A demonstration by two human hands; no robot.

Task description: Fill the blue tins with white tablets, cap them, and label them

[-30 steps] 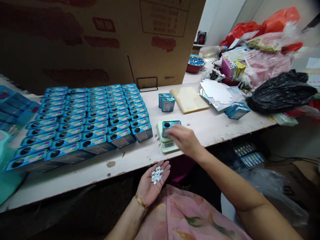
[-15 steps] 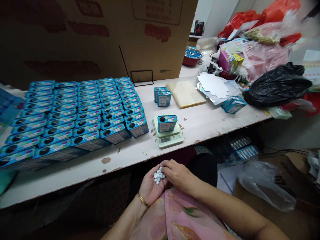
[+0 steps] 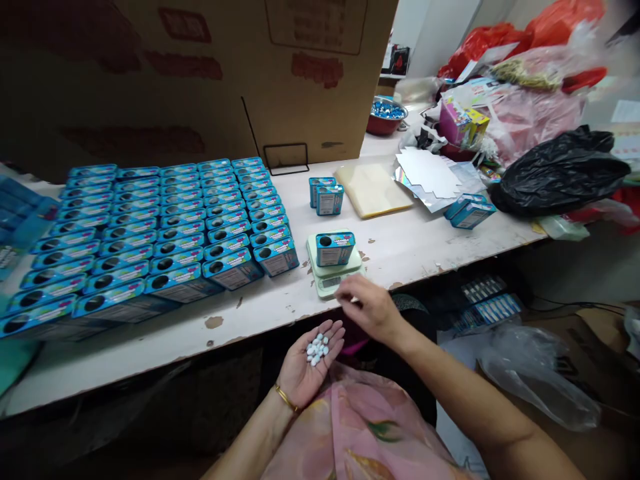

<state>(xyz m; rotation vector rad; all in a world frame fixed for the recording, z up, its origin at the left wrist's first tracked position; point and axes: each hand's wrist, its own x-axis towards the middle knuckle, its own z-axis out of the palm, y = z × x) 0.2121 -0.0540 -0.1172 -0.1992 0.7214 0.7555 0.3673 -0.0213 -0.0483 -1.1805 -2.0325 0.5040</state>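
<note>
Pale green scale (image 3: 340,271) on desk (image 3: 400,250), 1 blue tin (image 3: 335,251) upright on top. Left hand (image 3: 302,372) nearer wearer than scale, palm up, fingers extended, holding small white pieces (image 3: 317,349). Right hand (image 3: 373,305) at scale's near right corner, fingers curled; cannot tell if gripping anything. Left of scale: 5 tin columns (image 3: 175,230).

A large cardboard box (image 3: 225,93) with red smears stands at the back of the table (image 3: 270,300). A flat cream-coloured stack (image 3: 373,193) lies near white sheets (image 3: 429,172). Farther right, a black plastic bag (image 3: 555,175) slumps before red plastic bags (image 3: 477,52). Below table height, a crumpled clear plastic bag (image 3: 543,383) lies at the right.
</note>
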